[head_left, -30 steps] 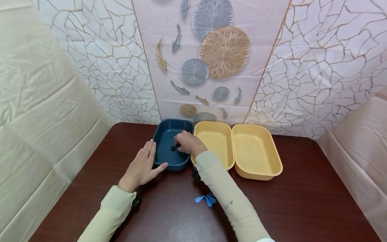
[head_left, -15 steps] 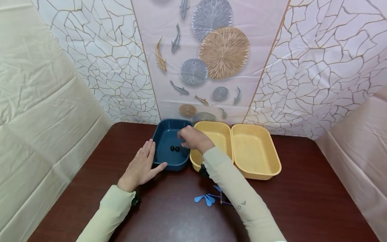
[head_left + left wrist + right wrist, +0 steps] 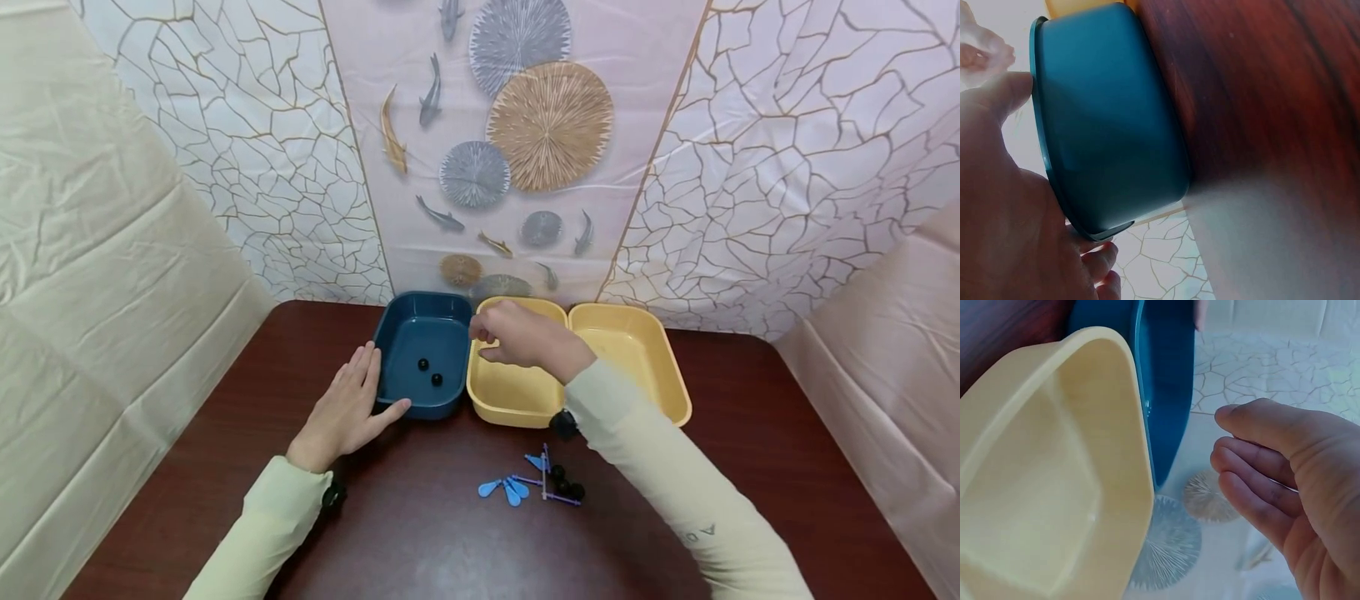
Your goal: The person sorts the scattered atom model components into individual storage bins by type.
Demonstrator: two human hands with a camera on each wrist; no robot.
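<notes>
Right now the person's left hand point(image 3: 341, 421) lies flat against the blue tray point(image 3: 403, 346), its fingers straight along the left rim and its thumb stretched out to the near rim; two black balls point(image 3: 437, 379) sit on the floor of that tray, near each other but apart; the right hand point(image 3: 521, 333) hangs over the middle yellow tray point(image 3: 517, 392), fingers loosely bent, and I see nothing in its hold; that tray stands just beside the blue one, and the right-hand yellow tray point(image 3: 651, 346) comes next in the row, partly hidden by the right sleeve point(image 3: 675, 475); nearer the person, on the dark red-brown tabletop point(image 3: 420, 525), three blue drop-shaped pieces point(image 3: 513, 495) fan out together, with another blue piece point(image 3: 536, 461) a little farther off; beside them lie purple rods point(image 3: 564, 500) and a pale rod point(image 3: 543, 482), the loose black balls point(image 3: 577, 491) bunched close by; a small black object point(image 3: 332, 497) sits at the left cuff, and a similar one at the right; behind the row of trays, a cloth point(image 3: 420, 275) printed with fish and round discs hangs between panels of gold-veined white
</notes>
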